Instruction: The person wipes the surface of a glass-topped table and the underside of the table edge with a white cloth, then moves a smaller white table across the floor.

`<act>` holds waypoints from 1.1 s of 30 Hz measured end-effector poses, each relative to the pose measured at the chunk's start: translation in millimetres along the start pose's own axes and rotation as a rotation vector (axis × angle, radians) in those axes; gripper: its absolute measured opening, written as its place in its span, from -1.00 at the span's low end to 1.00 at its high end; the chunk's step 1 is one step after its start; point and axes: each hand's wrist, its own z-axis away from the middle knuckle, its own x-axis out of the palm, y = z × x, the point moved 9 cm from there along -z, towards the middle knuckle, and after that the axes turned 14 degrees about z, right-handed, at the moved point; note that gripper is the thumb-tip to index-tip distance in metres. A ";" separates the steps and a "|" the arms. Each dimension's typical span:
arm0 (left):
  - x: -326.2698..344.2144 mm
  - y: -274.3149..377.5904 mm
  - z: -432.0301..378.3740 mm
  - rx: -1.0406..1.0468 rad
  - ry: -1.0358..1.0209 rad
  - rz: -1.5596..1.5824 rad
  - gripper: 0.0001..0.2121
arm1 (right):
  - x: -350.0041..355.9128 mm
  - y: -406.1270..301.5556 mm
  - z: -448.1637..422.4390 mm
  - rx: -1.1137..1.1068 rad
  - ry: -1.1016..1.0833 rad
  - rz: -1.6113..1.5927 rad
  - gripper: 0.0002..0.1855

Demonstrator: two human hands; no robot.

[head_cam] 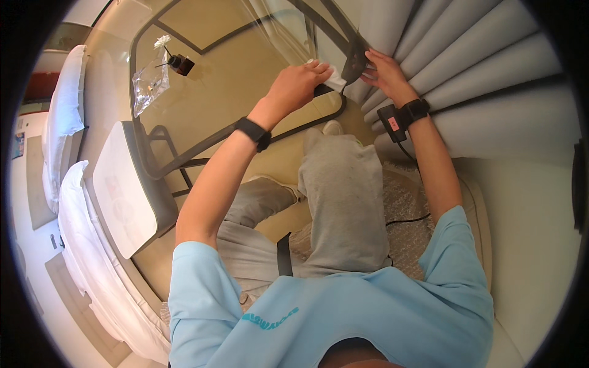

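My left hand (pixel 301 83) presses a crumpled white tissue or cloth (pixel 337 79) near the dark corner of a glass-topped table (pixel 239 60). Its fingers lie bent over the white piece. Just right of that corner is my right hand (pixel 391 78), fingers apart, with the fingertips at the table's edge; whether they grip it cannot be made out. Black bands circle both wrists, and a small black device (pixel 392 123) with a cable sits by the right one. A brown glass bottle (pixel 181 65) holding a white flower (pixel 162 42) stands on the glass, beside a clear plastic bag (pixel 151 85).
Grey pleated curtains (pixel 478 69) hang close to my right hand. A white-topped stool or chair (pixel 124 193) stands left of the table. Farther left are beds with white bedding (pixel 92 257). Dark metal legs (pixel 184 177) run under the glass, near my feet.
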 end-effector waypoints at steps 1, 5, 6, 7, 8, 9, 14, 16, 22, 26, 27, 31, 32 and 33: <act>3.0 0.1 -8.4 0.027 0.017 -0.043 -0.61 | -1.8 0.5 -0.8 0.002 0.002 0.002 -0.55; 9.0 8.8 -19.8 0.056 0.065 -0.069 -0.59 | -3.1 -0.4 -0.1 -0.023 -0.013 -0.007 -0.55; 10.4 8.5 -19.6 0.052 0.067 -0.068 -0.59 | -4.6 0.1 1.0 -0.018 0.001 -0.019 -0.56; 11.6 8.5 -18.5 0.055 0.068 -0.073 -0.59 | -4.4 1.2 -1.3 -0.016 -0.002 -0.015 -0.56; 12.7 8.3 -16.9 0.057 0.070 -0.078 -0.59 | -2.5 1.9 -5.0 -0.021 -0.022 -0.026 -0.57; 12.2 9.4 -14.1 0.047 0.068 -0.079 -0.59 | 1.1 3.2 -6.2 -0.022 -0.045 -0.039 -0.58; 4.6 24.4 18.4 0.146 0.097 -0.075 -0.61 | -1.8 3.4 -4.8 -0.019 -0.031 -0.044 -0.61; 0.9 23.2 33.9 0.115 0.046 -0.074 -0.61 | -2.1 3.6 -5.9 -0.015 -0.051 -0.029 -0.58; -33.3 2.5 98.3 0.028 -0.031 -0.041 -0.64 | 0.2 0.0 -2.0 -0.026 -0.055 -0.008 -0.58; -54.0 -4.1 134.9 -0.010 -0.040 -0.062 -0.69 | -3.2 0.1 -4.3 -0.041 -0.051 -0.005 -0.63; -52.2 -5.4 139.5 -0.009 -0.047 -0.059 -0.69 | 0.0 0.4 -4.8 -0.060 -0.084 0.000 -0.67; -47.6 -9.0 142.6 -0.011 -0.015 -0.128 -0.72 | -2.4 4.1 -5.3 -0.055 -0.027 -0.008 -0.66; -47.0 -8.1 141.5 -0.001 -0.007 -0.151 -0.72 | -2.3 3.5 -5.0 -0.059 -0.021 0.009 -0.62; -46.3 -7.6 140.3 -0.001 -0.008 -0.148 -0.72 | -2.6 1.5 -4.3 -0.064 -0.015 0.027 -0.58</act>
